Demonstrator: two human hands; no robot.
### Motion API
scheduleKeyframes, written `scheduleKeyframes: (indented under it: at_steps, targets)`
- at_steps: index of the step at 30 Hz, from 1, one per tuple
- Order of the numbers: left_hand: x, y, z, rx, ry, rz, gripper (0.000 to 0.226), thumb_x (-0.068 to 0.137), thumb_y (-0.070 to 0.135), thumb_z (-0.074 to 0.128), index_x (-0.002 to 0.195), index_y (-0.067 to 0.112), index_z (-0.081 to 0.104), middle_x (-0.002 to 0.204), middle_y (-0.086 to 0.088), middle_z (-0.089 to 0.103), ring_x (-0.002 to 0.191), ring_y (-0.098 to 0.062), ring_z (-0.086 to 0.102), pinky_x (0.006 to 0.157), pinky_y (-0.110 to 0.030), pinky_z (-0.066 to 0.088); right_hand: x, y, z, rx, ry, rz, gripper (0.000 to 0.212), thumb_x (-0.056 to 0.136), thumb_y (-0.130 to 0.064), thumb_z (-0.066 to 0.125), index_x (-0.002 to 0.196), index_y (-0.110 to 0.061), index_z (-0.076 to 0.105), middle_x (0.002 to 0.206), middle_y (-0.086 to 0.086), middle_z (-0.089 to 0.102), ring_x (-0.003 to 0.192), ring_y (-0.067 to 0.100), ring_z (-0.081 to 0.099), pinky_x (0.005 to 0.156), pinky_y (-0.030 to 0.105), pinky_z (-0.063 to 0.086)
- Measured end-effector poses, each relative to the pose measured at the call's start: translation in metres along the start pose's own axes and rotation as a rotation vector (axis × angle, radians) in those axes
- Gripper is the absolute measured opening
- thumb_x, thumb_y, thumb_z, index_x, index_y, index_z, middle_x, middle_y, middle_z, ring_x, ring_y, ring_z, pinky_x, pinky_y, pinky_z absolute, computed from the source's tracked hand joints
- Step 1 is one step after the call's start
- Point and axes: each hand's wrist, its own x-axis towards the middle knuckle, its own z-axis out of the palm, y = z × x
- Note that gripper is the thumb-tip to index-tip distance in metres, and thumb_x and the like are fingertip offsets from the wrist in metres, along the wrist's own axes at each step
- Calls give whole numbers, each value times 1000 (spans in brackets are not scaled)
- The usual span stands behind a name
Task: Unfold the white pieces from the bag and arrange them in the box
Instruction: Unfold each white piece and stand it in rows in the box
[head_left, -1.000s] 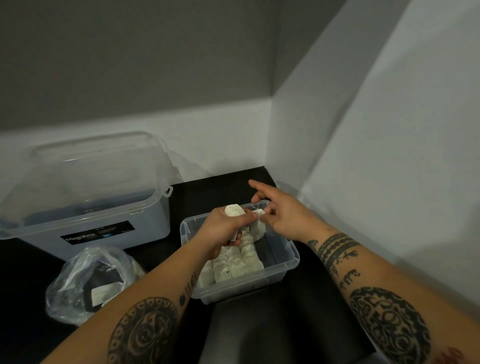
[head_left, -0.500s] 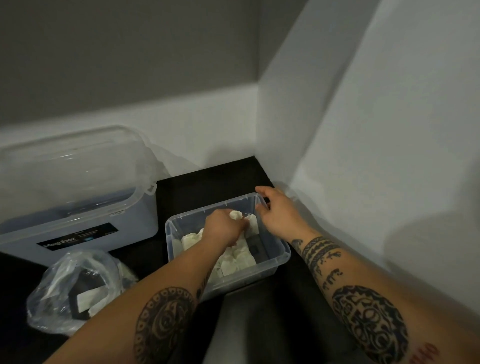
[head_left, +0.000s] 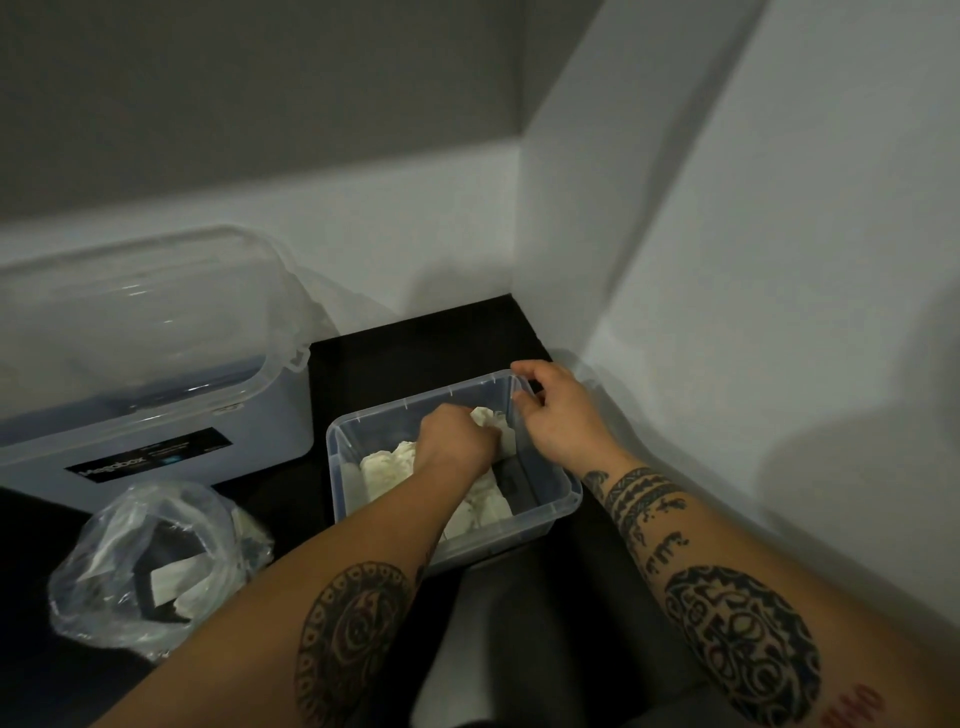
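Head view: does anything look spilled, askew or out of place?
Nothing stands out. The white pieces lie inside the box. The left hand holds one there, the right hand grips the box's far corner, and the bag sits to its left with pieces inside.

We've got a big clear lidded plastic storage tub w/ black label, on black tabletop by white walls.

Your box sits on the surface beside the right wall, with the pieces inside it. To its left lies the bag, and behind the bag stands a lidded tub.
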Motion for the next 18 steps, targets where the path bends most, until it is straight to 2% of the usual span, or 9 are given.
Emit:
scheduleKeyframes:
  at_steps: [4,9,11,13,15,18]
  targets:
    - [-6,2,-14,15,47,18,19,90,26,68,73,17,66,67,-5,72,59,-17,72,57,-29,60,0,-1,-2,-14,4,0,40,102,-25,56,142,-27,53,142,-5,51,121,10,53,97,25,45]
    - [-16,-1,-26,-111,16,11,13,88,29,75,82,20,68,76,-5,73,61,-17,72,55,-30,60,-5,-6,-3,-34,5,-5,43,101,-24,59,143,-24,52,143,-4,49,123,12,53,100,26,46]
    - [-24,0,-30,-349,-54,-56,12,89,27,74,93,16,70,86,-8,74,62,-16,68,53,-27,55,-7,-7,-3,-57,59,-35,42,100,-25,60,141,-22,54,141,-5,48,123,11,52,104,29,46]
    - [-34,4,-41,-757,-235,-172,15,94,24,66,103,13,68,91,-10,73,63,-16,61,50,-24,49,-9,-10,-4,-89,96,-109,35,100,-26,59,135,-21,59,135,-7,48,125,10,48,106,25,42]
    - [-41,7,-53,-1059,-400,-215,20,99,24,52,109,10,63,87,-10,71,63,-16,57,45,-20,45,-11,-17,-5,-87,90,-173,27,101,-27,57,126,-22,64,128,-10,51,124,8,46,103,21,38]
    - [-45,10,-69,-1218,-438,-205,29,98,17,41,114,5,62,87,-12,75,72,-21,68,46,-20,50,-10,-29,-3,-72,74,-226,19,98,-36,59,112,-29,70,113,-14,59,117,9,51,101,30,45]
